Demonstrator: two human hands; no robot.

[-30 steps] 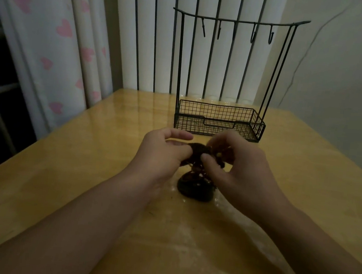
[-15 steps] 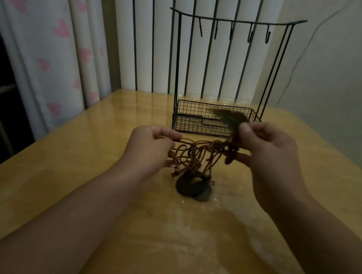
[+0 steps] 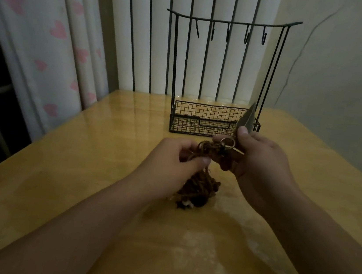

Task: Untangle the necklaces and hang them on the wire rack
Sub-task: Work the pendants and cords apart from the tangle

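A tangled bundle of brown cord necklaces [image 3: 201, 185] is seen near the middle of the glossy yellow-wood surface [image 3: 80, 158], its lower mass resting on the wood while several strands are drawn up into the two hands above it. The left hand [image 3: 172, 161] is closed around a gather of cords, the thumb pressed against the curled fingers, directly over the heap. The right hand [image 3: 257, 163] is held just beside it, to the right and slightly higher, and is pinched shut on a flat, pale, pointed pendant [image 3: 246, 120] that sticks up past the thumb; a small metal ring [image 3: 227, 142] and a knot of cord are seen between the two hands, at the right fingertips. The black wire rack [image 3: 220, 77] stands upright behind the hands, toward the far edge of the surface, with a mesh basket at its base and a row of five hooks [image 3: 228, 33] hanging from its top bar; nothing is hung on them. Vertical blinds [image 3: 146, 40] are seen behind the rack, a curtain with pink hearts [image 3: 51, 28] at the left, and a plain wall [image 3: 344, 78] at the right.
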